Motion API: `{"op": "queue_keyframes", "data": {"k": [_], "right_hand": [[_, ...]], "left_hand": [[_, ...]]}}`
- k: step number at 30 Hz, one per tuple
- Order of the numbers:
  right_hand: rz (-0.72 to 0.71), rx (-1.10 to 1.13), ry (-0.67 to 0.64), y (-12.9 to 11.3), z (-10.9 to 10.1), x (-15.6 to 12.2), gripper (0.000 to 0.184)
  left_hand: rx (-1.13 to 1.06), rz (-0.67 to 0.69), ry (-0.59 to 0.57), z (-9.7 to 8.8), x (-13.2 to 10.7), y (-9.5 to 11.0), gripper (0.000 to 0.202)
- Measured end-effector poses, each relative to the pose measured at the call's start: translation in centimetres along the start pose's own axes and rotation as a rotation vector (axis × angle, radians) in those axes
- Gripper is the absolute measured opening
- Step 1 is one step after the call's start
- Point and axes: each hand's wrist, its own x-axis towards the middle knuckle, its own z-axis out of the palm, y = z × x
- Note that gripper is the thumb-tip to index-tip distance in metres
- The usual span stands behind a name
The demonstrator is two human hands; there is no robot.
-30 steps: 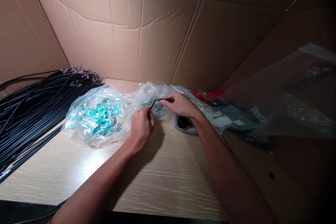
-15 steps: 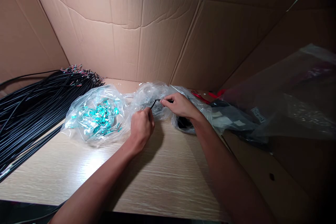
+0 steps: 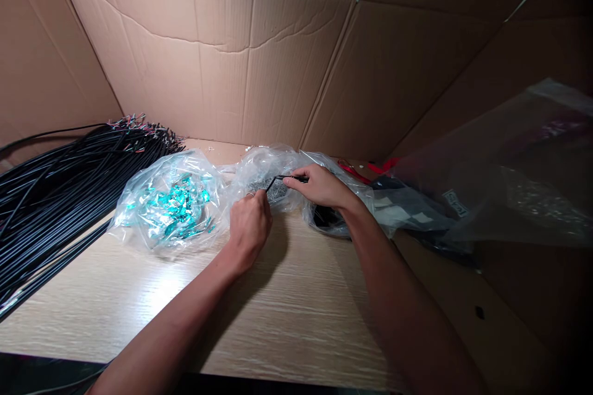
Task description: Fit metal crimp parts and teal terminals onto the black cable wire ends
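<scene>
My left hand (image 3: 251, 225) is closed in a fist around a short black cable (image 3: 270, 185), whose end sticks up past the thumb. In a pinch, my right hand (image 3: 319, 185) holds a slim black tool (image 3: 301, 179) that looks like tweezers. Its tip meets the end of the cable between my two hands; the exact contact is too small to make out. Just behind them lies an open clear plastic bag (image 3: 273, 157) of small silvery metal parts (image 3: 278, 190). Below my right wrist is another clear bag with black pieces (image 3: 324, 216) inside.
A clear bag of shiny teal pieces (image 3: 180, 210) lies left of my hands. Many long black cables (image 3: 60, 191) with stripped coloured ends are heaped at far left. Further plastic bags (image 3: 417, 210) and a red item (image 3: 383, 166) lie right. Cardboard walls (image 3: 222, 74) enclose the wooden table (image 3: 278, 321).
My right hand has shifted slightly, and more of the slim black tool shows along its fingers. The left hand stays nearly still on the cable.
</scene>
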Motion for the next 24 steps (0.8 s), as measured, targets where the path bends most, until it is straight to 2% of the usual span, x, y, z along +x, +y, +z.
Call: {"op": "queue_keyframes", "data": {"k": [10, 24], "right_hand": [[0.087, -0.079, -0.033, -0.6, 0.2, -0.3, 0.07], [0.081, -0.017, 0.002, -0.5, 0.1, 0.0, 0.069]], "left_hand": [[0.117, 0.071, 0.008, 0.6, -0.4, -0.1, 0.032], [0.137, 0.067, 0.032, 1.1, -0.4, -0.2, 0.033]]}}
